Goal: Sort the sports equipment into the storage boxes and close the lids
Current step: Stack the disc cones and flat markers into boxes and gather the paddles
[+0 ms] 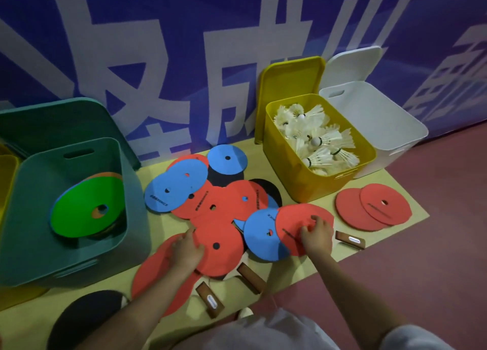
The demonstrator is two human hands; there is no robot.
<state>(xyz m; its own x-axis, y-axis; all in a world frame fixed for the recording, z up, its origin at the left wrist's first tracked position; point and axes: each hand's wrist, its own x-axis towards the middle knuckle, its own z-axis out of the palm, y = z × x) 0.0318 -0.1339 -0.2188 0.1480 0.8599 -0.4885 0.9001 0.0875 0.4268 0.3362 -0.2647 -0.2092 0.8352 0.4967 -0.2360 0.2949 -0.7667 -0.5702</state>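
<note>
Discs (210,207) lie under both hands; my right hand (315,235) pinches a red disc (303,225), my left hand (187,249) presses flat, and the green box (131,191) is leftward.

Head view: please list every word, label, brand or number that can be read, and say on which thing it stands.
Wall banner: very large white characters, cropped by the frame, not readable as whole words.
Blue disc: a short black printed line, too blurred to read.
Red disc: black print, too blurred.
Red disc under the right hand: black print, blurred.
Wooden handle: white oval label, no legible text.
</note>
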